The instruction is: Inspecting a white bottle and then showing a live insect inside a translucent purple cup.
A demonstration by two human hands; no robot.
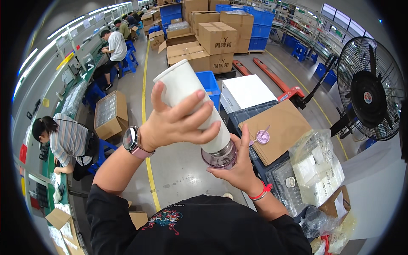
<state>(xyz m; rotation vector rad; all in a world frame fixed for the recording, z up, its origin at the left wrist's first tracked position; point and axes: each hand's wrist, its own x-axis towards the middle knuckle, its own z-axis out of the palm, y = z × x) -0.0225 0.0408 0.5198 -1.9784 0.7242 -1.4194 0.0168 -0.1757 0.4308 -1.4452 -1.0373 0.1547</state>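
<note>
In front of my chest I hold a long white cylinder (182,80), tilted with its upper end toward the far left. My left hand (172,125) is closed around its side, fingers across the front. At its lower end is a shiny metal collar, which runs into a clear purple-tinted cup (219,160). My right hand (239,170) grips this cup between thumb and fingers. Whether the cup is fastened to the cylinder I cannot tell. Right of my right hand, a small round purple lid-like part (262,137) lies on a brown cardboard sheet (282,121).
A black fan (367,91) stands at the right. Beside the cardboard are a clear plastic bag (318,165) and a clear tray (282,191). Beyond are a white box (248,93), a blue bin (208,83), a red pallet jack (276,76) and stacked cartons (216,36). People work along the left bench.
</note>
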